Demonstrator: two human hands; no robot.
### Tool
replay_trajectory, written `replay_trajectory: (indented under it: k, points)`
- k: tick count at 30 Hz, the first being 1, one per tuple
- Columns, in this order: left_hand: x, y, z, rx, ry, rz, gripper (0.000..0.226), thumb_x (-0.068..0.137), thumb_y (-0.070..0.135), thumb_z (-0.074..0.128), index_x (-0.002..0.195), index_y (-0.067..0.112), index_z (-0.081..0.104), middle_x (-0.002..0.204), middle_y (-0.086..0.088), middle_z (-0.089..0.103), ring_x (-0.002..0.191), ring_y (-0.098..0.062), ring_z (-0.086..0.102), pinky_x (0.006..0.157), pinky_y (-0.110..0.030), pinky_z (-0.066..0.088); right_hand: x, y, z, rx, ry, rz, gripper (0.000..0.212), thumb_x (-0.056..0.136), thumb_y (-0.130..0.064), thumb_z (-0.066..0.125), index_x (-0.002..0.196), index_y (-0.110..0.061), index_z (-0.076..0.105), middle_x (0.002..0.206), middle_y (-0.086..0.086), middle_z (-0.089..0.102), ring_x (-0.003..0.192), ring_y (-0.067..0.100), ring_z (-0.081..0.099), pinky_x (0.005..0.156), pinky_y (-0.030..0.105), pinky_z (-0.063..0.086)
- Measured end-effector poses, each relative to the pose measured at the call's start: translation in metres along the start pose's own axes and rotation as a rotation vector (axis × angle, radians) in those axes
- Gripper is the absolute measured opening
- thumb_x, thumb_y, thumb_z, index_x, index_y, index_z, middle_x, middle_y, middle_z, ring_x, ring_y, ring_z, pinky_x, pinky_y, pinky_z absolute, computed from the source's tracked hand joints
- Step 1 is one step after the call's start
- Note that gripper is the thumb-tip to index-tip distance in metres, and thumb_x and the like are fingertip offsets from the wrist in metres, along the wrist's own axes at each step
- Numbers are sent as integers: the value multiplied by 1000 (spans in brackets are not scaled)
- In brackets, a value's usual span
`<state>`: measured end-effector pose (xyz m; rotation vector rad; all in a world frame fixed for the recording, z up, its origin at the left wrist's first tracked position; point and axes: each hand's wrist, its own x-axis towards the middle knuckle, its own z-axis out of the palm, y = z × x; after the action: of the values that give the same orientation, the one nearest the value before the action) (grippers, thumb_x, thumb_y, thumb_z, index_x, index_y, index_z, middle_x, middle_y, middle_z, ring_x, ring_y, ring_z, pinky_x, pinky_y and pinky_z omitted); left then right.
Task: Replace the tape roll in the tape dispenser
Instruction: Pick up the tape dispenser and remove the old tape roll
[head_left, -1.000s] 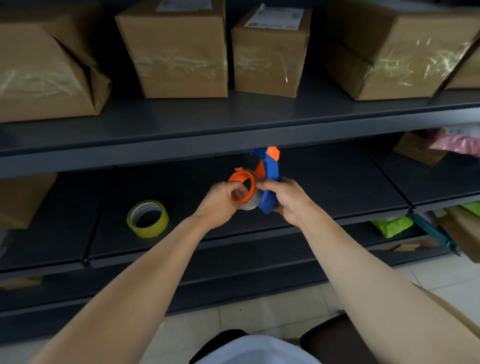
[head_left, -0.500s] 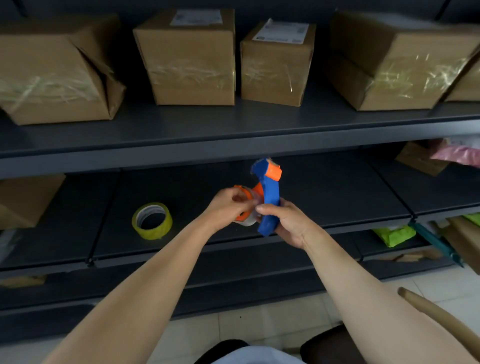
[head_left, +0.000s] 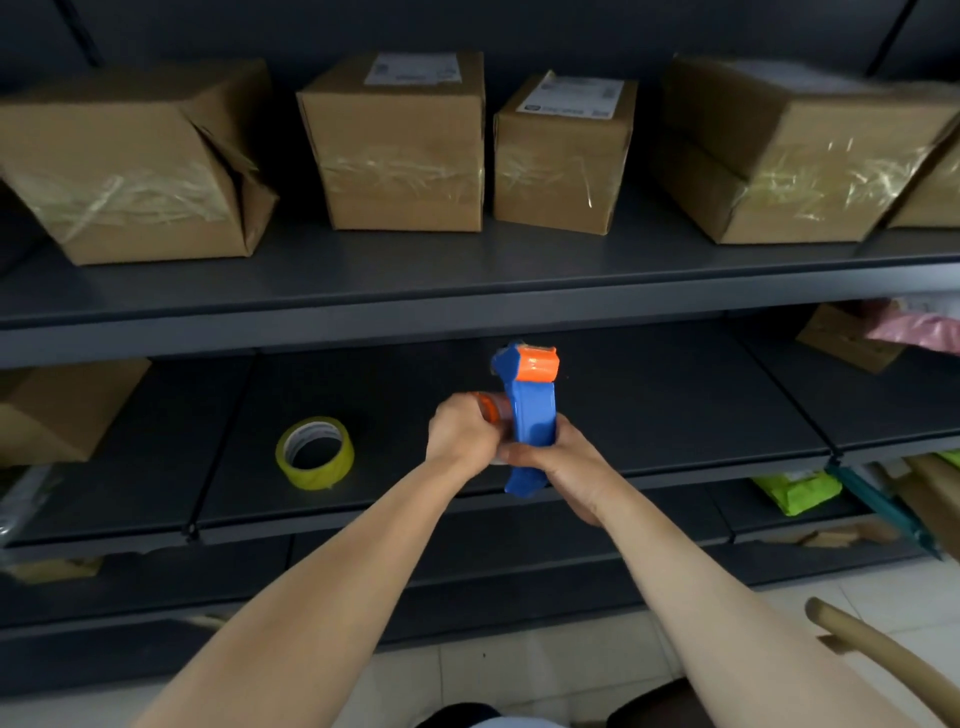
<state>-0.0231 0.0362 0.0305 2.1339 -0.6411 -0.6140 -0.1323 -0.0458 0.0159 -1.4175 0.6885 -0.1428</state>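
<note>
I hold a blue tape dispenser (head_left: 532, 415) with an orange tip upright in front of the middle shelf. My right hand (head_left: 569, 465) is wrapped around its blue handle. My left hand (head_left: 460, 434) is closed over the orange hub and the nearly spent roll (head_left: 491, 408) on the dispenser's left side, hiding most of it. A yellow tape roll (head_left: 315, 452) lies on the shelf to the left of my hands, untouched.
The dark grey metal shelf (head_left: 675, 405) carries a cardboard box (head_left: 57, 410) at far left. Several taped cardboard boxes (head_left: 400, 140) sit on the upper shelf. Green and pink packages (head_left: 795, 491) lie at right. A curved wooden chair back (head_left: 883, 660) is at lower right.
The dispenser has turned so its blue back faces me and has dropped slightly in view. My left hand has closed further over the orange hub, which showed as an open ring before.
</note>
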Motion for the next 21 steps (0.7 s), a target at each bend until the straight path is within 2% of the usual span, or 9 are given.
replay_trajectory:
  k: [2, 4, 8, 10, 12, 15, 16, 19, 21]
  points:
    - [0, 1, 0, -25, -4, -33, 13, 87, 23, 58, 86, 15, 68, 76, 2, 69, 63, -6, 66, 47, -14, 47, -1, 1, 0, -28, 19, 8, 57, 64, -22, 81, 112, -23, 51, 115, 4, 63, 108, 20, 60, 99, 40, 47]
    - [-1, 1, 1, -58, -29, -50, 16, 89, 26, 56, 91, 15, 68, 76, 4, 67, 62, -5, 64, 44, -11, 44, -3, 2, -1, -51, 44, 18, 57, 65, -21, 81, 112, -23, 50, 115, 2, 62, 106, 18, 59, 94, 36, 48]
    - [-1, 0, 3, -84, -94, -68, 16, 90, 26, 56, 92, 15, 67, 89, -2, 70, 80, -15, 67, 74, -30, 56, -7, 0, -4, -140, 94, 5, 59, 69, -17, 79, 117, -21, 47, 109, -2, 59, 96, 9, 57, 71, 23, 46]
    - [0, -2, 6, -113, -80, -84, 17, 89, 26, 57, 93, 14, 68, 94, -4, 71, 85, -18, 68, 81, -36, 57, -7, 0, -5, -144, 101, -13, 57, 70, -15, 78, 116, -21, 46, 107, -3, 59, 95, 7, 57, 68, 21, 45]
    - [-1, -4, 9, -92, -17, -56, 16, 88, 25, 59, 92, 14, 70, 92, -4, 72, 83, -17, 68, 78, -34, 57, -6, -1, -5, -137, 105, -30, 55, 70, -13, 77, 115, -22, 47, 105, -4, 60, 94, 7, 58, 68, 20, 44]
    - [-3, -3, 8, -42, 52, 5, 11, 87, 28, 61, 84, 20, 68, 82, 5, 68, 74, -8, 63, 63, -21, 50, -5, -1, -9, -129, 137, -20, 59, 69, -13, 78, 118, -20, 47, 103, -6, 59, 92, 5, 57, 67, 20, 43]
    - [-2, -2, 5, -54, 41, 12, 11, 86, 29, 63, 81, 21, 66, 78, 6, 65, 70, -8, 61, 61, -22, 48, -5, 1, -12, -114, 146, -8, 59, 69, -14, 79, 118, -20, 47, 104, -6, 60, 93, 6, 57, 67, 22, 44]
    - [2, -2, -6, -176, 0, 18, 13, 86, 24, 65, 92, 14, 68, 84, 1, 65, 81, -14, 62, 75, -28, 51, -4, 12, -22, -53, 162, 37, 54, 65, -18, 82, 111, -22, 53, 108, 1, 65, 98, 17, 62, 78, 32, 50]
    - [5, -8, -11, -204, 20, 41, 7, 87, 18, 64, 88, 11, 66, 84, -1, 65, 82, -14, 59, 72, -22, 46, -5, 15, -25, 18, 176, 50, 55, 58, -23, 83, 105, -23, 55, 108, 4, 66, 99, 22, 63, 86, 39, 50]
